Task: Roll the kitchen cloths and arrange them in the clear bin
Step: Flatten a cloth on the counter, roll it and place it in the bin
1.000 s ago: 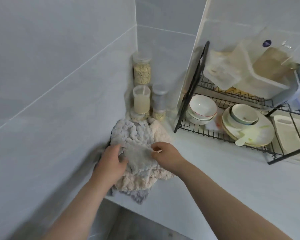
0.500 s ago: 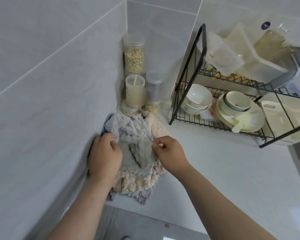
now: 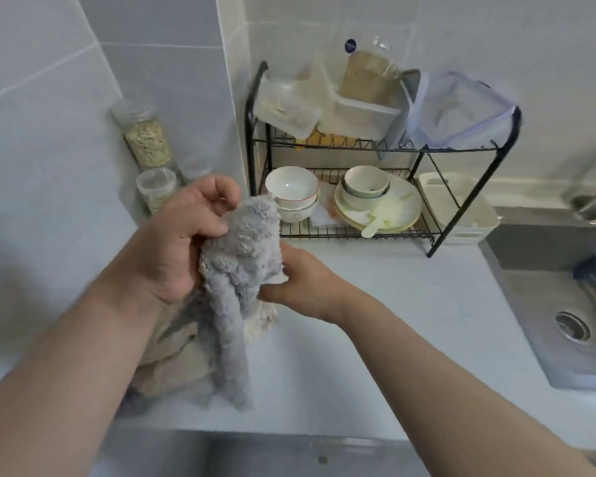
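The grey cloth (image 3: 245,256) was lifted off the counter (image 3: 393,304) and held between both hands, bunched into a fluffy wad at the top with one long tail hanging straight down toward the counter's front edge. The left hand (image 3: 176,242) gripped the wad's upper left side – its fingers (image 3: 210,225) curled tight, thumb and forefinger pinching the top of the fabric. The right hand (image 3: 307,284) held the wad's lower right side, thumb pressed against the front of the cloth and the other fingers wrapped behind it, mostly hidden by the fabric.

Directly under the raised cloth, a heap of beige cloths (image 3: 172,363) lay crumpled on the counter against the left wall, partly covered by the left forearm.

In the corner behind the left hand stood several clear jars (image 3: 147,139), the tallest filled with pale flakes. To the right of them a black wire dish rack (image 3: 461,150) stood on the counter – stacked bowls (image 3: 291,185) and plates (image 3: 403,208) on its lower shelf, clear plastic containers (image 3: 358,111) piled on its upper one. Which of these was the bin could not be told. At the far right, a steel sink (image 3: 547,304) was set into the counter, well apart from the hands.
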{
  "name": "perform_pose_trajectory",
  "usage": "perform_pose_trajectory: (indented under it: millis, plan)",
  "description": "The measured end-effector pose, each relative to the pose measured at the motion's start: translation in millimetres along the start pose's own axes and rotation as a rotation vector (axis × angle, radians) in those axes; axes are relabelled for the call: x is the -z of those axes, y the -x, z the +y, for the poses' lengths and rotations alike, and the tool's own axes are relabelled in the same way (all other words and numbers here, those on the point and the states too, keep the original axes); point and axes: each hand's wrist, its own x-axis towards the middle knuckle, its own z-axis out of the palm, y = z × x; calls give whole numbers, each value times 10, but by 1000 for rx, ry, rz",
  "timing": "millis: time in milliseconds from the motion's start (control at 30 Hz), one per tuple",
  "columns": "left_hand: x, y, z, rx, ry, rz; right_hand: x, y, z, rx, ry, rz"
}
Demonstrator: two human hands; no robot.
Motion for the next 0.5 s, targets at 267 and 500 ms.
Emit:
perform_pose_trajectory:
  millis: [267, 500]
  plan:
    - [-564, -493, 72, -156, -170, -39, 1019, 913, 357, -213, -47, 433]
    - [-575, -797, -383, -360, -425, -83, 1777, 1216, 433, -36, 240, 707]
